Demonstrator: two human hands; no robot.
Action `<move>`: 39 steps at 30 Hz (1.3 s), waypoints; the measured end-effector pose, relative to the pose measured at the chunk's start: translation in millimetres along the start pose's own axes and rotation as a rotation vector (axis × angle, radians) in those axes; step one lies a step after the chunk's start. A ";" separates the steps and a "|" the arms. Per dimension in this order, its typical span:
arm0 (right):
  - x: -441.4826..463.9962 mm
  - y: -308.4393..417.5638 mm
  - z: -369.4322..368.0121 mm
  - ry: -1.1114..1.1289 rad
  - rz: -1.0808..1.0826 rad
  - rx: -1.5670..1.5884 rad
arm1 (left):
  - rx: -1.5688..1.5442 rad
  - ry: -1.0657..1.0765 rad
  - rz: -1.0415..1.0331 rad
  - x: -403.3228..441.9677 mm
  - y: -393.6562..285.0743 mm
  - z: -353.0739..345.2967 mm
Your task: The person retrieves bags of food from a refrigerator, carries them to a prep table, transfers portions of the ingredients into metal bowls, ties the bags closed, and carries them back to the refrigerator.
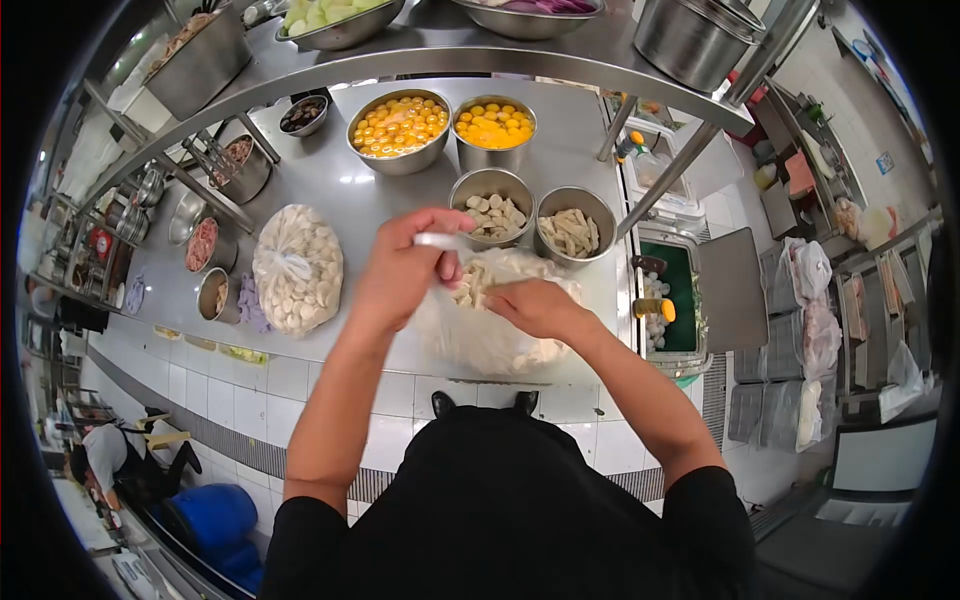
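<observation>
By the worktop's (370,205) front edge, a limp-looking clear plastic bag (475,345) is best rim-held, left hand's (388,272) and right hand's (542,308) grips unclear.

The desk (375,205) carries two yolk bowls (400,164), two pots of pale pieces (495,181) and two bags (298,285). The shelf (430,35) holds two vegetable bowls (345,36). Two shoes (442,402) show below. At the warped left edge, there seem to be one co-worker (103,455) and one blue barrel (208,515).
</observation>
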State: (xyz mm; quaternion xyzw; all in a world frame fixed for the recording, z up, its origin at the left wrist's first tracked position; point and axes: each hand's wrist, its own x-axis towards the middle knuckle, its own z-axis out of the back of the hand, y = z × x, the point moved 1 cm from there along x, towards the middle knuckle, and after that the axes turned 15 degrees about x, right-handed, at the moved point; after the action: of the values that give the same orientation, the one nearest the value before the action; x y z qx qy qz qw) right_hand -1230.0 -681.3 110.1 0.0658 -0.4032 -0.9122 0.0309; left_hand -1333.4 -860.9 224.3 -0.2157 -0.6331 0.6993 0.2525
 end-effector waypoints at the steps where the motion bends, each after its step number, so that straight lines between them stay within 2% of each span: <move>1: -4.2 -14.8 2.8 0.099 -0.092 -0.210 | 0.057 0.024 0.076 -7.2 -9.3 11.5; 2: -16.6 -32.0 11.9 0.200 -0.186 -0.418 | 0.114 0.051 0.157 -13.6 -12.6 24.6; 3: -36.2 -43.4 24.0 0.080 -0.104 -0.493 | 0.112 0.045 0.159 -15.4 -1.7 43.3; 4: -53.7 -51.2 34.7 -0.039 -0.020 -0.565 | 0.037 0.015 0.252 -16.1 20.8 64.8; 8: -79.4 -51.6 49.4 -0.077 -0.133 -0.532 | -0.020 -0.079 0.498 -8.7 120.7 98.7; 10: -73.1 -48.0 49.8 -0.125 -0.120 -0.532 | 0.009 -0.067 0.446 -11.7 90.0 67.8; 12: -56.0 -31.7 43.4 -0.125 -0.205 -0.428 | 0.708 -0.532 -0.376 -14.6 60.8 42.1; 13: -45.5 -23.4 36.2 -0.109 -0.247 -0.392 | 0.455 -0.375 -0.364 -22.9 53.5 20.3; 14: -34.0 -22.3 24.5 -0.076 -0.183 -0.283 | 0.203 -0.219 -0.348 -29.8 49.1 -4.9; 16: -24.8 -37.8 -2.1 -0.045 -0.119 -0.173 | 0.238 0.363 0.055 -23.2 61.5 -61.0; 18: -26.6 -52.3 -24.5 -0.189 -0.005 -0.384 | 0.791 0.291 -0.220 -12.8 112.2 -76.1; 19: -29.5 -45.8 -13.6 0.006 -0.188 -0.258 | 0.795 0.302 -0.218 -10.9 120.9 -69.7; 20: -35.2 -42.9 -5.3 0.006 -0.194 -0.249 | 1.077 0.420 -0.124 -9.1 130.1 -56.2; 21: -42.0 -43.1 0.4 0.105 -0.329 -0.100 | 1.358 0.540 -0.025 -8.5 138.7 -44.6; 23: -50.1 -34.4 11.8 0.261 -0.593 0.103 | 1.341 0.528 0.009 -17.2 142.1 -33.6; 24: -53.2 -36.9 8.8 0.261 -0.600 0.117 | 1.320 0.488 0.042 -19.4 137.7 -32.9; 25: -54.1 -38.0 8.2 0.142 -0.407 -0.032 | 1.313 0.611 0.117 -18.6 134.2 -37.6; 26: -54.5 -38.5 6.7 0.024 -0.211 -0.179 | 1.314 0.621 0.124 -21.2 136.4 -46.7; 28: -42.2 -42.8 -5.1 0.069 -0.303 -0.118 | 1.454 0.501 -0.367 -32.0 142.1 -63.3; 29: -33.1 -47.6 -9.2 0.101 -0.390 -0.072 | 1.362 0.624 -0.146 -25.3 161.1 -68.5; 30: -28.1 -57.3 -17.1 0.100 -0.394 -0.063 | 1.364 0.634 -0.145 -20.0 161.5 -72.2; 32: -19.0 -69.0 -26.2 0.099 -0.454 -0.051 | 1.281 0.515 -0.180 -8.9 160.9 -77.9; 34: -21.7 -68.1 -19.1 0.088 -0.477 0.041 | 1.308 0.546 -0.127 -4.0 159.6 -76.7; 36: -25.0 -76.5 -18.7 -0.212 -0.077 -0.191 | 1.341 0.558 -0.076 -2.7 160.8 -68.5; 37: -24.6 -83.7 -18.0 -0.216 -0.072 -0.191 | 1.344 0.544 -0.142 -3.3 166.0 -63.7; 39: -24.7 -86.2 -11.7 -0.064 -0.100 -0.055 | 1.346 0.538 -0.210 -1.8 176.7 -58.8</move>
State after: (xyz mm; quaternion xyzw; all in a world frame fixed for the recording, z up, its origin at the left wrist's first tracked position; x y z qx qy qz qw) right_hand -1204.2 -629.2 40.9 0.0557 -0.3748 -0.9251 -0.0258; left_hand -1309.6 -828.9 42.4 -0.1163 0.0001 0.8319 0.5425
